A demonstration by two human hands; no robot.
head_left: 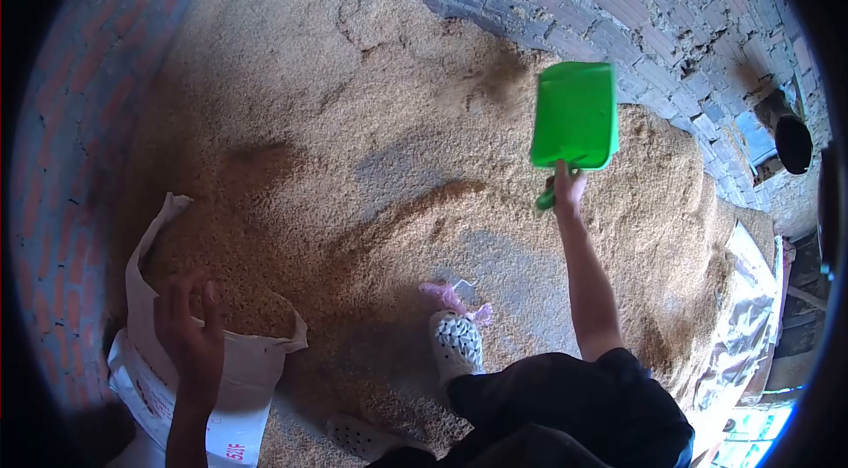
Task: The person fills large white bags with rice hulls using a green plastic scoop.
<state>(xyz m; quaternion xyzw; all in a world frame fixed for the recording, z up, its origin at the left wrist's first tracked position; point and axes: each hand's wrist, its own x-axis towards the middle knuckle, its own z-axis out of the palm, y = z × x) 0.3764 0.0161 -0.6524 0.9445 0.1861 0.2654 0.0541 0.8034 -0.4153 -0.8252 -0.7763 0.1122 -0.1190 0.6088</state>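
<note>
My right hand [568,188] grips the short handle of a green plastic dustpan [574,110], held out over a big heap of loose tan husks [397,115]. The pan's face looks bare from above. On the left stands a white sack [252,371] with red print, its mouth wide and brownish husks filling it near the rim. Above the near side of that mouth is my left hand [190,340], fingers raised and apart, with nothing seen in it. Whether it touches the sack cannot be made out.
Brick walls [565,0] border the heap at the back and left. A pink scrap of plastic [446,294] lies by my white clog [457,340]. A dark pipe end [792,144] juts from the right wall, above silvery sheeting [742,318].
</note>
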